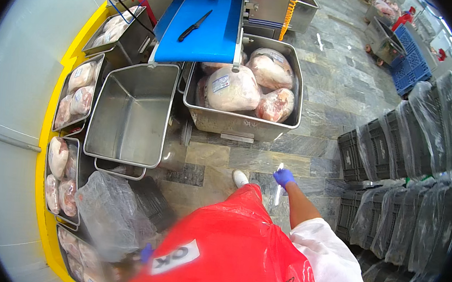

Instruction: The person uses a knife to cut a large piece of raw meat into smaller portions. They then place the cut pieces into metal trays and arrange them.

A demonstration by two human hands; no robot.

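My left hand point(147, 253), in a blue-purple glove, shows only in part beside the red apron point(212, 242) and is smeared by motion. Closest to it is a crumpled clear plastic bag point(110, 206) lying over a dark crate point(151, 201); whether the fingers touch the bag is not visible. My right hand point(284, 177), gloved alike, hangs out over the tiled floor at the end of a bare forearm. A bright white streak on the floor runs behind it. Its fingers look curled, but I cannot make out whether they hold anything.
An empty steel bin point(128, 122) stands ahead on the left. Right of it, a steel tub point(238, 123) holds large wrapped meat pieces point(234, 89). A knife point(194, 26) lies on the blue belt point(205, 45). Plastic-draped grey crates point(393, 137) stack at right; meat bins point(62, 178) line the left wall.
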